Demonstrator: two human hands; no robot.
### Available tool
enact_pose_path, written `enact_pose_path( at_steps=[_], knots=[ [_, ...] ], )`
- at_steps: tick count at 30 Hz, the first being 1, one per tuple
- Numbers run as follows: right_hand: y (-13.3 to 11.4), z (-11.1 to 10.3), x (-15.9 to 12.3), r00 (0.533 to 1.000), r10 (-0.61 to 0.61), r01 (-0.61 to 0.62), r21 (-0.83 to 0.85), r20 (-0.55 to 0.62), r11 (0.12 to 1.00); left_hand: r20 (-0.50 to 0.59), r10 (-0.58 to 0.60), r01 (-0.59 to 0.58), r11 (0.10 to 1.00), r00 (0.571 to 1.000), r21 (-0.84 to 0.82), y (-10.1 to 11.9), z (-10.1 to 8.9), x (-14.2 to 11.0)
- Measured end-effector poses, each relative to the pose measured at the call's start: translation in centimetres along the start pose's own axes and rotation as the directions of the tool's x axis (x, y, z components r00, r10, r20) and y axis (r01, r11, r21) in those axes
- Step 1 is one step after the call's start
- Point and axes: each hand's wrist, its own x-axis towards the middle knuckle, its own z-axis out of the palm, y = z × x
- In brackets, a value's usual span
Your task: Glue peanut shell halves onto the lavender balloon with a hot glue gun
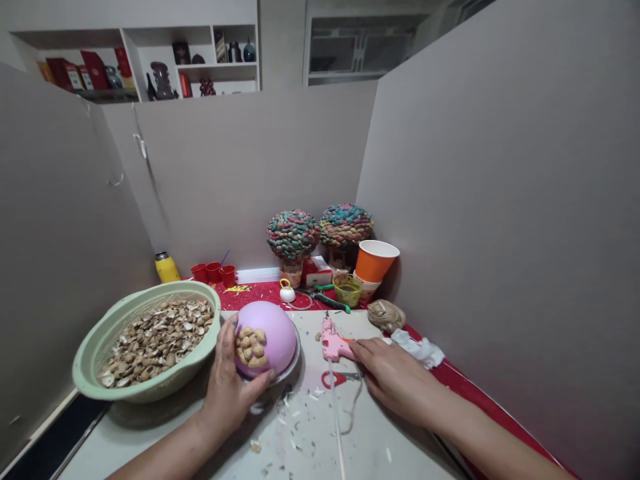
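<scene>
A smooth purple ball (273, 327) rests in a shallow metal bowl (296, 363), only its upper part showing. Several peanut shells (251, 347) are stuck in a cluster on its left side. My left hand (233, 373) curves round the ball's left and near side, thumb and fingers against it. A pink hot glue gun (331, 339) lies on its side on the table, nozzle pointing away, with a long glue stick (336, 413) trailing from its rear. My right hand (385, 370) has its fingers on the gun's handle. Red-handled scissors (334, 379) lie just below the gun.
A green basin (83, 367) of shell pieces stands at left. Behind are two colourful topiary balls (293, 235), red cups (213, 271), pliers (330, 303) and an orange paper cup (375, 263). Twine (386, 315) and white tissue (419, 348) lie at right. Grey partitions (240, 180) enclose the table.
</scene>
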Motion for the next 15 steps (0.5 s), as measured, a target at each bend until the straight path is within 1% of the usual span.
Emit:
enact_pose_path(
  at_steps=[4,9,13,15],
  knots=[
    [0.0,0.6,0.9,0.999,0.004,-0.003,0.040,-0.031,0.999,-0.024,-0.024,0.024,1.000,0.999,0.005,0.0,0.0,0.0],
    [0.1,0.8,1.3,0.995,0.034,-0.025,0.105,-0.089,0.994,-0.041,-0.058,0.056,0.997,0.997,-0.047,-0.1,0.0,0.1],
    [0.4,0.9,1.1,0.981,0.070,-0.039,0.169,-0.181,0.985,-0.052,-0.066,0.061,0.994,0.997,-0.089,-0.4,-0.1,0.2],
    [0.7,1.0,0.9,0.968,0.075,-0.020,0.223,-0.241,0.975,-0.064,-0.051,0.044,0.994,0.997,-0.098,-0.5,-0.1,0.1]
  ],
)
